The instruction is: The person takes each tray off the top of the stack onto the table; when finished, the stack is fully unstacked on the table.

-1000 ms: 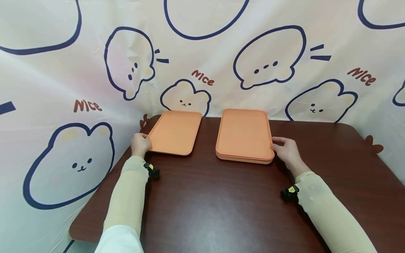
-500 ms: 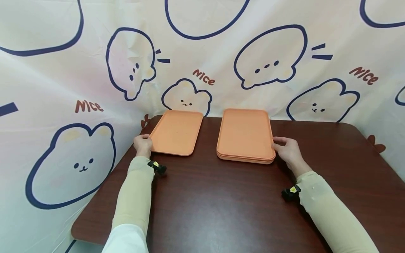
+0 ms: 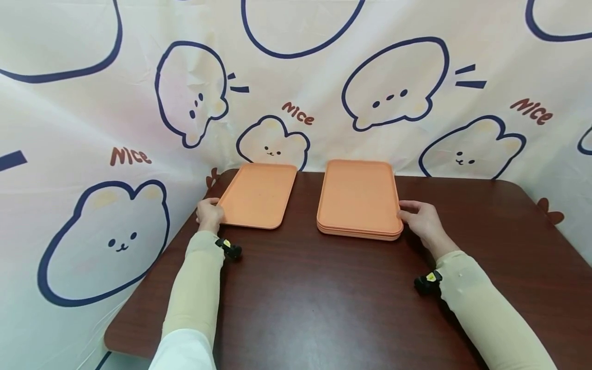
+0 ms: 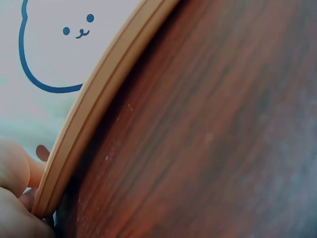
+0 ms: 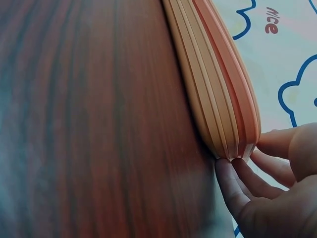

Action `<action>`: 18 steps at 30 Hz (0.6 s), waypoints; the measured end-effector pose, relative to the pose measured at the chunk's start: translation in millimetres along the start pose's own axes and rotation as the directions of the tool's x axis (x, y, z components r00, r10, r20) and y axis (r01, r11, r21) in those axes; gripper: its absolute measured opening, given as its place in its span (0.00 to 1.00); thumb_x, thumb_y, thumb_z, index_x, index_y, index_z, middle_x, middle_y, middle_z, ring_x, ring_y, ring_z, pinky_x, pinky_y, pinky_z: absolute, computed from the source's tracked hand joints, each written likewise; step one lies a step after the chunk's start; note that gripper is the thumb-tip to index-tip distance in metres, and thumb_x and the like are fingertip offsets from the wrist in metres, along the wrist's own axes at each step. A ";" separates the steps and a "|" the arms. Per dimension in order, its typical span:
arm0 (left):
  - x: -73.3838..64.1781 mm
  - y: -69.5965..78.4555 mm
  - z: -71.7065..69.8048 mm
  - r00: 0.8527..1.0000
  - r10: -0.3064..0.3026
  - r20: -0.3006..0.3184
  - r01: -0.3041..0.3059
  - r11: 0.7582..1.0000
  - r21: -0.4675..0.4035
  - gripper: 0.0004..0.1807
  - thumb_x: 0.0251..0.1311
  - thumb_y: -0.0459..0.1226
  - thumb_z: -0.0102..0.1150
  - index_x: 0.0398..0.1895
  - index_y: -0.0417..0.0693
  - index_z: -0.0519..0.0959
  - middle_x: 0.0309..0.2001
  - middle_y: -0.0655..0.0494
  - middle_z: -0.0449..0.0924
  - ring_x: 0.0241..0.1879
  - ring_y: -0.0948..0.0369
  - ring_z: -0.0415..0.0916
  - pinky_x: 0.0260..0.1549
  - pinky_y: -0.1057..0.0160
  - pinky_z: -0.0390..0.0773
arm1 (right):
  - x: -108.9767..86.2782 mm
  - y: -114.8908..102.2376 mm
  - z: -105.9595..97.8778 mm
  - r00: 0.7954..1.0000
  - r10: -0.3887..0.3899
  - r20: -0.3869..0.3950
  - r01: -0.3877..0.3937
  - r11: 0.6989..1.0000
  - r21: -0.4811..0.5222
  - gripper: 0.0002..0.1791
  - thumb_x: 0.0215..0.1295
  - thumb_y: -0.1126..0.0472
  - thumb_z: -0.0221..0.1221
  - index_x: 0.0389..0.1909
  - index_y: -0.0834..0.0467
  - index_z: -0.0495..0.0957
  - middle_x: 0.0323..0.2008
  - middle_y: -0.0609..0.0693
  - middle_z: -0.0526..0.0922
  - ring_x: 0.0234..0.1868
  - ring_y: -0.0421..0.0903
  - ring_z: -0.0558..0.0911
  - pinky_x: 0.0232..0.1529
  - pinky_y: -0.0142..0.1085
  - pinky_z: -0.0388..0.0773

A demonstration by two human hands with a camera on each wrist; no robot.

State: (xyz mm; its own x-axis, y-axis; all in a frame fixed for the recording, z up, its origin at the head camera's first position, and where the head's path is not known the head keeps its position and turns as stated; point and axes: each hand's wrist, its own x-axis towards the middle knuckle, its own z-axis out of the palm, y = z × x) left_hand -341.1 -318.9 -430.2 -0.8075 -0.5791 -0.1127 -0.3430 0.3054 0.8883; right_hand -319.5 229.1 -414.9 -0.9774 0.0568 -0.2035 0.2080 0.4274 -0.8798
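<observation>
Toward the back left of the table lies a flat orange tray (image 3: 260, 195) with rounded corners. My left hand (image 3: 209, 215) grips it by its near left edge. The left wrist view shows the tray's ridged side (image 4: 94, 109) and part of my left hand (image 4: 15, 173) at its end; the fingertips behind the rim are hidden. To the right is a neat stack of orange trays (image 3: 359, 195). My right hand (image 3: 422, 220) holds its right side near the front corner. In the right wrist view, the thumb is at the upper rim and the fingertips (image 5: 225, 173) meet the lower layers.
The dark brown wooden table (image 3: 305, 298) runs under both arms. A pale curtain (image 3: 324, 77) printed with cartoon bears hangs right behind its back edge and along both sides. A strip of bare table separates the tray from the stack.
My left hand and forearm have shifted slightly to the right since the first frame. The tray, the stack and my right hand stay nearly as they were.
</observation>
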 end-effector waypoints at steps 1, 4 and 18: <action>0.3 -0.2 -0.9 1.000 0.008 0.006 -0.008 1.000 0.011 0.27 0.77 0.26 0.44 0.74 0.43 0.78 0.74 0.36 0.72 0.81 0.38 0.55 0.83 0.41 0.51 | 0.1 0.0 -0.1 1.000 -0.005 0.007 0.005 1.000 0.000 0.30 0.84 0.59 0.54 0.82 0.61 0.66 0.81 0.66 0.64 0.71 0.58 0.73 0.75 0.54 0.74; 1.7 -1.1 -3.0 0.999 0.032 0.028 -0.033 0.998 0.052 0.27 0.77 0.27 0.44 0.74 0.43 0.78 0.74 0.36 0.73 0.81 0.38 0.55 0.84 0.41 0.47 | 0.7 0.3 -0.7 1.000 -0.016 0.020 0.016 1.000 -0.004 0.31 0.83 0.58 0.55 0.82 0.62 0.66 0.82 0.66 0.63 0.73 0.59 0.72 0.76 0.55 0.73; 0.9 9.6 -8.9 0.995 0.096 0.017 -0.094 0.989 -0.114 0.25 0.76 0.30 0.54 0.74 0.35 0.75 0.70 0.37 0.77 0.69 0.45 0.75 0.68 0.51 0.78 | 0.4 0.6 -9.7 0.999 -0.030 0.021 0.030 1.000 0.006 0.31 0.85 0.57 0.55 0.82 0.63 0.65 0.80 0.67 0.67 0.74 0.60 0.76 0.74 0.50 0.75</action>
State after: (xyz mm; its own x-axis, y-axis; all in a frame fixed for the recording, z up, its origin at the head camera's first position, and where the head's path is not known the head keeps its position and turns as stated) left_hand -340.8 -323.1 -417.8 -0.8449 -0.5338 -0.0343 -0.2086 0.2698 0.9400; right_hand -320.2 238.1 -411.3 -0.9822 0.0250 -0.1862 0.1791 0.4233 -0.8881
